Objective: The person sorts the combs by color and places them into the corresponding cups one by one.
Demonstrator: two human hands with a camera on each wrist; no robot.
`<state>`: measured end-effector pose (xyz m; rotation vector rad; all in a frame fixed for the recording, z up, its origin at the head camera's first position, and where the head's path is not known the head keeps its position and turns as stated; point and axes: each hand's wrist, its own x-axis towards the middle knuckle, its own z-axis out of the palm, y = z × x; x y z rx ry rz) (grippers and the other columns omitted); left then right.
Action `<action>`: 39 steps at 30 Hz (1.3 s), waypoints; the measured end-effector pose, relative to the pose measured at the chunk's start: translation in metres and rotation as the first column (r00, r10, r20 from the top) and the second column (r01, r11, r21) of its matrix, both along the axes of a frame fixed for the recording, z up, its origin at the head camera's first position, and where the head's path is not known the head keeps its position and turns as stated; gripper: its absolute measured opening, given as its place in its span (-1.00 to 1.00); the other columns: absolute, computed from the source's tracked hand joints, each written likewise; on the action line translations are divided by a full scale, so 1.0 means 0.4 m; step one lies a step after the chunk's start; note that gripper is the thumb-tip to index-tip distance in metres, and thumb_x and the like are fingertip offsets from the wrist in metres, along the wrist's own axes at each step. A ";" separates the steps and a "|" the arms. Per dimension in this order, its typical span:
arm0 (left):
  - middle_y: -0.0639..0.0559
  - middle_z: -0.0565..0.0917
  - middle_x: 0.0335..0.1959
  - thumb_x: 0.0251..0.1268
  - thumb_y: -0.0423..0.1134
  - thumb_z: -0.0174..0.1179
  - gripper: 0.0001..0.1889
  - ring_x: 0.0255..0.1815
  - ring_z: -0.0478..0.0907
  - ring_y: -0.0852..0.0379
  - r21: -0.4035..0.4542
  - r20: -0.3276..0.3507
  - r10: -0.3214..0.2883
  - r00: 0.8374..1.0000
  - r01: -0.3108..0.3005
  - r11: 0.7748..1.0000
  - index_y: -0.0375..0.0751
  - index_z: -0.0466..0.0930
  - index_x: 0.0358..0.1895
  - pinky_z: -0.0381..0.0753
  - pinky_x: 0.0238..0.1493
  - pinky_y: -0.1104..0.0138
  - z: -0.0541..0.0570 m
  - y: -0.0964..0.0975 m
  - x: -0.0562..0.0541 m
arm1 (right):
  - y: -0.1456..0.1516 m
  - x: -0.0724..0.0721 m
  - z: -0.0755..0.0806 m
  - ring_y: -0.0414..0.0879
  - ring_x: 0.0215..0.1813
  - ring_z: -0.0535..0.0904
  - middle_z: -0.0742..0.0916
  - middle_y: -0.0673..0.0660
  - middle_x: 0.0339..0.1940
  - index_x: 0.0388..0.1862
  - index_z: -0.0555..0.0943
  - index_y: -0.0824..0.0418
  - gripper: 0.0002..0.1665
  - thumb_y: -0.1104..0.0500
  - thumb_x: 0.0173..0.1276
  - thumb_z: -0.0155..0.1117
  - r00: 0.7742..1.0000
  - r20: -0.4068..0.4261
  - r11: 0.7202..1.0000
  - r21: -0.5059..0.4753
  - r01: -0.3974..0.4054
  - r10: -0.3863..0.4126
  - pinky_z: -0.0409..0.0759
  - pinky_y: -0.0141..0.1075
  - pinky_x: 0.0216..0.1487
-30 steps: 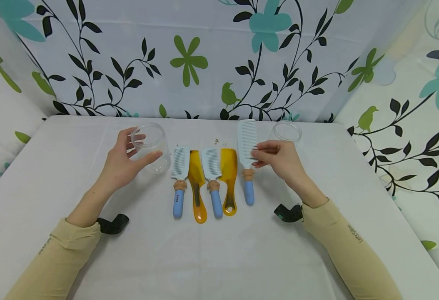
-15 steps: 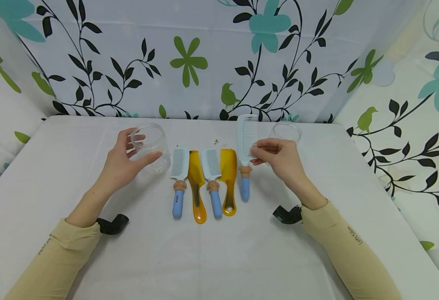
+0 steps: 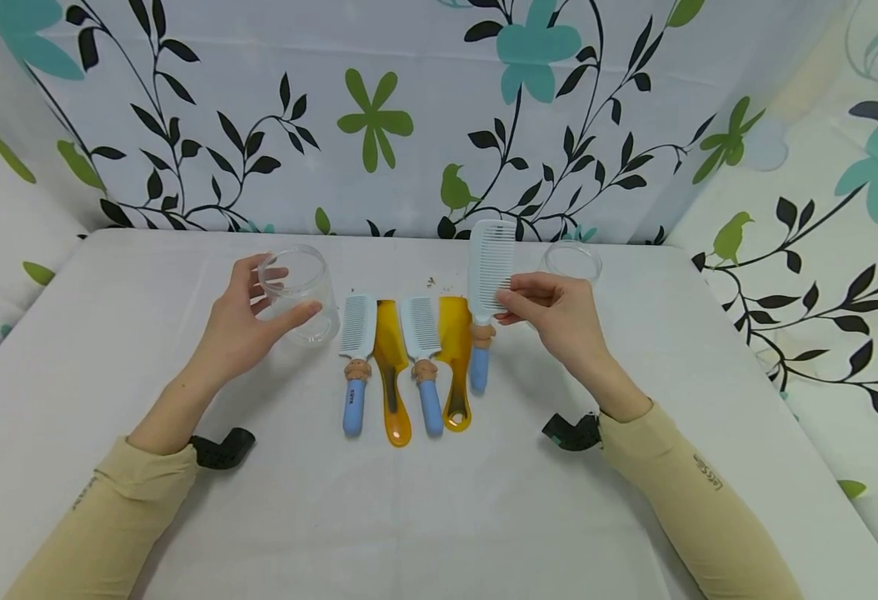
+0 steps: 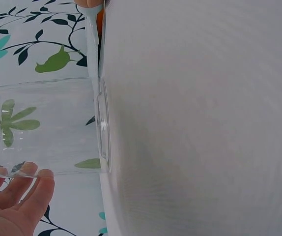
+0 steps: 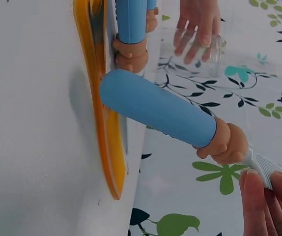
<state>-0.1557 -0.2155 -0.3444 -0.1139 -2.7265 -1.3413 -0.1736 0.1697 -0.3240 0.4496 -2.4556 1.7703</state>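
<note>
My left hand [image 3: 247, 321] grips a clear jar [image 3: 311, 312] on the table, thumb on one side and fingers on the other. In the left wrist view the jar [image 4: 47, 128] looks see-through, with nothing in it. My right hand [image 3: 555, 317] pinches a light-blue comb [image 3: 490, 258] by its toothed head, above the table. In the right wrist view this comb's blue handle [image 5: 155, 105] tilts down toward the table. Between my hands lie two similar blue combs [image 3: 359, 325] [image 3: 420, 325] and two amber combs [image 3: 390, 342] [image 3: 454, 333], alternating in a row.
A second clear round container [image 3: 572, 260] stands behind my right hand, partly hidden. Small brown bits [image 3: 431, 282] lie behind the row of combs. A patterned curtain [image 3: 409, 183] hangs along the table's back edge. Black wrist devices [image 3: 225, 448] stick out by both sleeves.
My right hand has lifted the comb higher and moved it slightly left, toward the row. The left hand and the jar have stayed in place.
</note>
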 end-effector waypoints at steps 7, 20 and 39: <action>-0.23 0.31 0.48 0.28 0.13 0.32 0.02 0.45 0.24 -0.38 -0.004 0.013 0.001 1.000 -0.001 1.000 -0.14 -0.16 0.58 0.30 0.42 -0.24 0.002 -0.003 -0.001 | -0.015 0.004 0.012 -0.12 -0.30 0.78 0.78 0.29 -0.14 0.01 0.67 0.38 -0.66 0.18 0.37 0.38 1.000 -0.026 1.000 0.025 -0.002 0.003 0.73 -0.36 -0.01; -0.23 0.30 0.49 0.29 0.13 0.31 0.01 0.45 0.23 -0.37 -0.002 0.021 -0.002 1.000 0.002 1.000 -0.13 -0.17 0.58 0.29 0.42 -0.25 0.001 -0.001 0.001 | -0.058 -0.004 0.041 -0.13 -0.30 0.79 0.77 0.30 -0.15 0.02 0.67 0.41 -0.68 0.25 0.35 0.38 0.998 -0.068 0.999 -0.052 -0.014 0.010 0.74 -0.31 -0.04; -0.23 0.29 0.49 0.29 0.14 0.30 0.01 0.46 0.22 -0.38 -0.004 0.020 -0.001 1.000 0.001 1.000 -0.13 -0.17 0.58 0.28 0.42 -0.26 0.001 0.002 0.004 | -0.136 -0.019 0.068 -0.11 -0.29 0.79 0.77 0.32 -0.14 -0.01 0.66 0.44 -0.72 0.29 0.36 0.36 0.991 -0.133 0.984 -0.171 -0.046 0.023 0.76 -0.27 -0.07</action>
